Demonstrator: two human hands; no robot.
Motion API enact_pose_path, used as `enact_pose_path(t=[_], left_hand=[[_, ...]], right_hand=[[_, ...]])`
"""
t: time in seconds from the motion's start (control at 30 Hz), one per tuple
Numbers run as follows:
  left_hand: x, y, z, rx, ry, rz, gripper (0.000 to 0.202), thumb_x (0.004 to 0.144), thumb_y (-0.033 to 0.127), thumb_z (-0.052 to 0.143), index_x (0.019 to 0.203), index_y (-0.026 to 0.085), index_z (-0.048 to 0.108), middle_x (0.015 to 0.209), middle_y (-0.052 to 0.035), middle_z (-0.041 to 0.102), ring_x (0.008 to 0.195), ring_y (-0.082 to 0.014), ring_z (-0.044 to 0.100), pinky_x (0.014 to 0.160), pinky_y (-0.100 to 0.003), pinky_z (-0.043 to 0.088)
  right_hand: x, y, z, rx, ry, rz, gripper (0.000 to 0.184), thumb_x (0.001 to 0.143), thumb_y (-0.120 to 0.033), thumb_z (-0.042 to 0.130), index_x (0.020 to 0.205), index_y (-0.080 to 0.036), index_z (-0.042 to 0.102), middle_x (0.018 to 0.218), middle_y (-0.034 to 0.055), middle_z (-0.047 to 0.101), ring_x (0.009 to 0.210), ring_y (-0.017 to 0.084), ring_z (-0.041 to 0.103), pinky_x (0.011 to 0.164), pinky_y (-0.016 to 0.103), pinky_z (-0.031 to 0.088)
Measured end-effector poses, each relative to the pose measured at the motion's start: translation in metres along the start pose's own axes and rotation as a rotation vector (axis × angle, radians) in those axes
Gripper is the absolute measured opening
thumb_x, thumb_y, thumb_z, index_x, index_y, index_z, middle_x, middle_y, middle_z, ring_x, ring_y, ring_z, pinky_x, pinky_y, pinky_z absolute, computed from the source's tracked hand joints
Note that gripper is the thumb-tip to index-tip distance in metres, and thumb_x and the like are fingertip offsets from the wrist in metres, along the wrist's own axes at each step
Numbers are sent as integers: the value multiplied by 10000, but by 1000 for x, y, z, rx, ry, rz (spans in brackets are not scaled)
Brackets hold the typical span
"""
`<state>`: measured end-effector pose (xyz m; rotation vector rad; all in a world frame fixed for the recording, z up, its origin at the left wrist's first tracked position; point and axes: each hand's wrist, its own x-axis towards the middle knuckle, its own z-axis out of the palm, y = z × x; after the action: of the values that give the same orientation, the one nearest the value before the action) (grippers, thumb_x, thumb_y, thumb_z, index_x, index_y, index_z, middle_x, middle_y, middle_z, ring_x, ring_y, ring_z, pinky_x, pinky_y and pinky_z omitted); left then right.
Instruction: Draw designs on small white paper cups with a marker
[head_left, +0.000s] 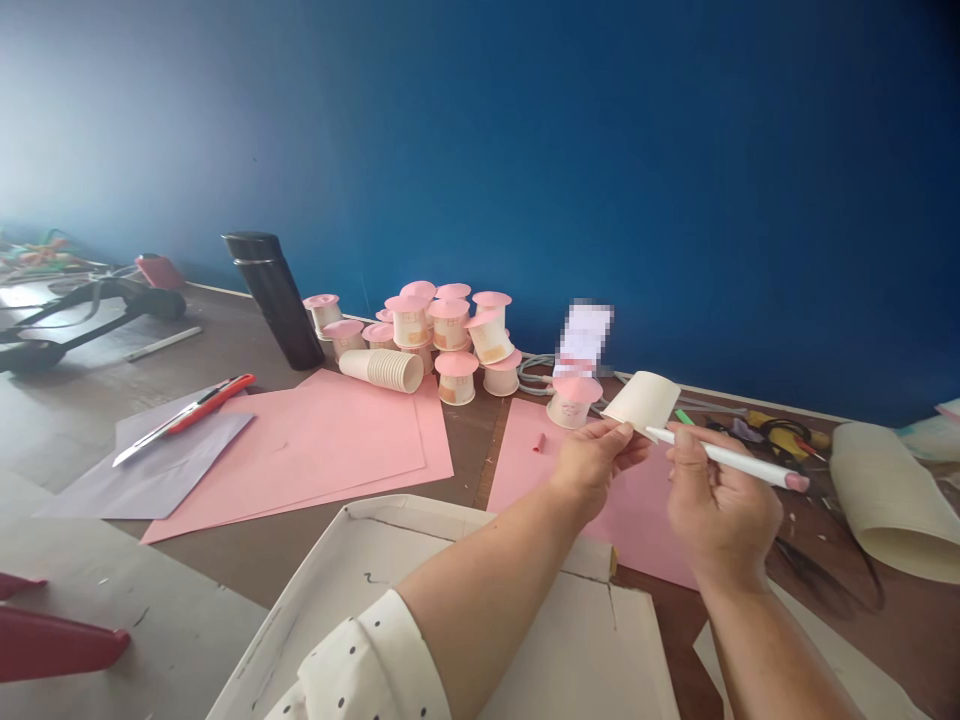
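My left hand point(596, 460) pinches the rim of a plain cream paper cup point(645, 402), which is tipped upside down. Between the fingers of my right hand point(720, 500) is a white marker point(739, 460) with a pinkish end. Its tip points at the cup's lower edge; whether it touches I cannot tell. Just behind my left hand stands an upturned cup with a pink paper disc on top point(576, 400) and marks drawn on its side. Pink paper point(517, 460) lies beneath both hands, with a small red marker cap point(538, 443) on it.
Several disc-topped cups point(456, 378) cluster by the wall, beside a stack of nested cups point(382, 370) on its side. A black flask point(277, 300), more pink sheets point(300, 430) and a red box cutter point(187, 415) lie leftward. Scissors point(810, 575) and a cream roll point(892, 500) are rightward.
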<state>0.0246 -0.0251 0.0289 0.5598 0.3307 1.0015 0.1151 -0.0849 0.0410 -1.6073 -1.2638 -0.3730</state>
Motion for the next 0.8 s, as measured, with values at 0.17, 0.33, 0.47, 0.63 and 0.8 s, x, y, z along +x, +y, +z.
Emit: enact_pose_path(t=[0.17,0.33,0.47,0.63,0.8], left_hand=[[0,-1,0,25,8,0,281,613,321,763,722,97,631,735,-46,592,766,-132,578,916,-370,422],[1,-3,-1,39,5,11,311,602,349,767,733,96,641,731,-46,594,740,-129,576,899,-377,430],[1,-4,-2,65,1,7,321,597,365,769,732,101,648,732,-47,604,737,-132,580,897,-381,433],[1,-4,-2,101,9,6,327,594,372,768,719,97,643,736,-54,611,742,-140,588,892,-391,439],[1,-4,-3,106,13,4,310,610,366,759,703,100,629,726,-51,609,729,-137,587,891,-400,442]], right_hand=[[1,-1,0,-44,21,-25,327,879,-415,455,908,-170,670,705,54,646,628,160,589,633,279,445],[1,-1,0,-44,43,-43,321,878,-405,460,899,-167,674,721,60,659,670,167,604,643,271,442],[1,0,0,-70,34,-49,340,878,-417,454,888,-161,677,742,69,670,691,178,611,638,277,440],[1,0,0,-53,33,-60,323,876,-403,462,888,-162,678,788,74,682,711,176,616,644,274,442],[1,2,1,-51,39,-56,313,879,-395,461,897,-167,674,824,77,684,744,177,617,665,275,441]])
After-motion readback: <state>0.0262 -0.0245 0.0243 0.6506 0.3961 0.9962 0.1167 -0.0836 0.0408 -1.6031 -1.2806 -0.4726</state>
